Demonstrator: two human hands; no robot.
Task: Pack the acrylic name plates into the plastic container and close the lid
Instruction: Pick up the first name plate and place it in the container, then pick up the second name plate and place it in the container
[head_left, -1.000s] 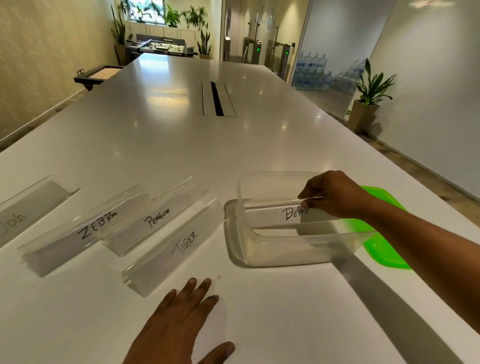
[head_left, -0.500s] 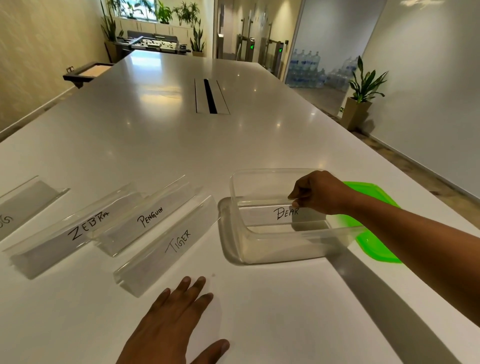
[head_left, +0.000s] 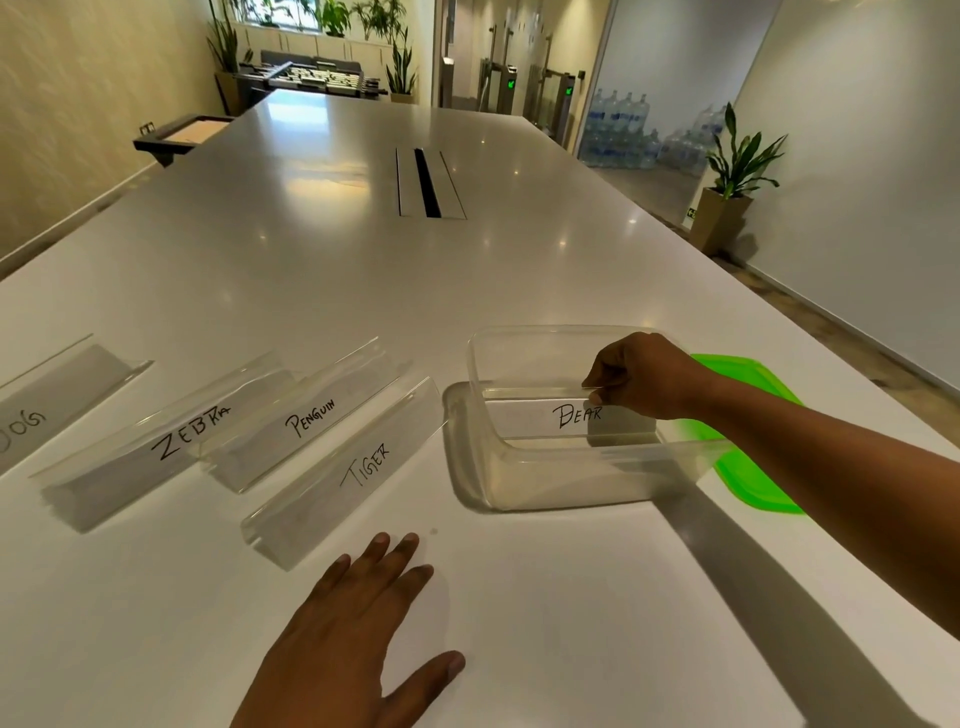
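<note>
A clear plastic container (head_left: 524, 473) stands on the white table, right of centre. Inside it my right hand (head_left: 644, 376) pinches the top edge of the acrylic plate marked BEAR (head_left: 540, 418), which stands upright in the tub. The green lid (head_left: 753, 467) lies flat behind and to the right of the container, partly hidden by my forearm. Left of the tub lie the plates TIGER (head_left: 337, 478), PENGUIN (head_left: 306, 421), ZEBRA (head_left: 156, 452) and a DOG plate (head_left: 47, 400) at the left edge. My left hand (head_left: 353, 629) rests flat on the table, fingers spread.
A long white table (head_left: 311, 270) stretches ahead, with a cable slot (head_left: 428, 184) in its middle. Its right edge runs just beyond the lid. A potted plant (head_left: 732, 192) and stacked water bottles (head_left: 628, 135) stand on the floor at the right.
My right hand has kept its hold on the BEAR plate inside the container, lowering it slightly. The left hand has stayed flat on the table. The view has shifted a little.
</note>
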